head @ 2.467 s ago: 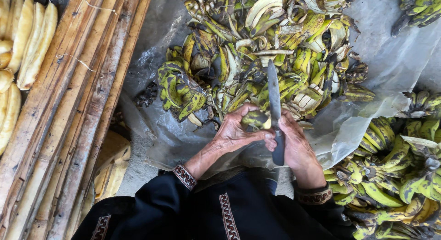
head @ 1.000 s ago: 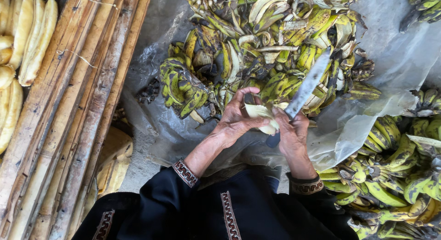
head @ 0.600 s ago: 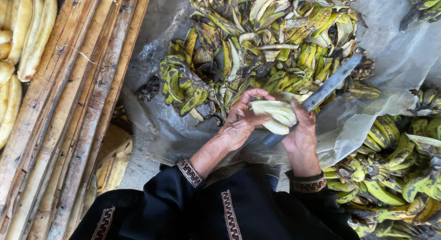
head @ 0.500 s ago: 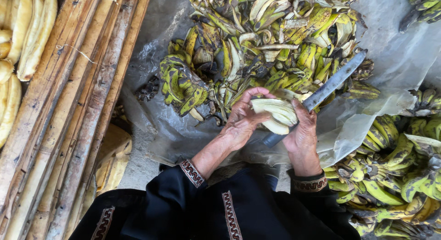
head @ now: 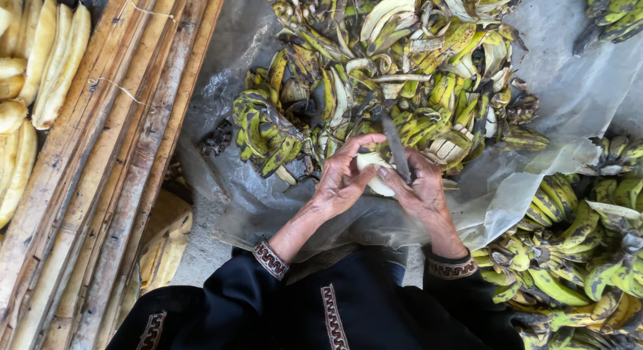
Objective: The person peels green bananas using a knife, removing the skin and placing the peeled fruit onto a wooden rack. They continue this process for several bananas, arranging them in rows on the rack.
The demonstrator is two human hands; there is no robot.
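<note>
Both hands work one peeled banana [head: 372, 172]: left hand [head: 341, 182] cups it, soft and slippery; right hand [head: 420, 189] grips knife [head: 396, 146].

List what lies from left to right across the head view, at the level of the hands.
Peeled bananas → wooden slats → left hand → knife → right hand → plastic sheet → unpeeled green bananas.
</note>
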